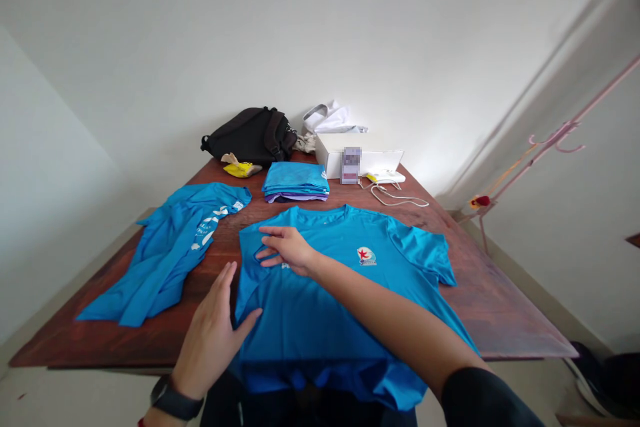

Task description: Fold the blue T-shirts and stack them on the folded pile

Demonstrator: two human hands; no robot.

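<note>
A blue T-shirt [345, 320] with a red star logo lies spread on the wooden table in front of me, its hem hanging over the near edge. Its left side is folded inward. My right hand [290, 250] reaches across the shirt over that folded part, fingers stretched and apart; whether it touches the cloth I cannot tell. Beside the shirt's left edge is my left hand [215, 327], thumb spread from the fingers, holding nothing. A second blue shirt [170, 247] with white print lies loosely to the left. Behind the T-shirt sits a stack of folded shirts [296, 180].
At the back of the wooden table [505, 320] are a black backpack [250, 137], a yellow packet [240, 168], a white box [330, 153], and a white device [385, 177] with a cable. A pink rack [550, 140] stands at the right.
</note>
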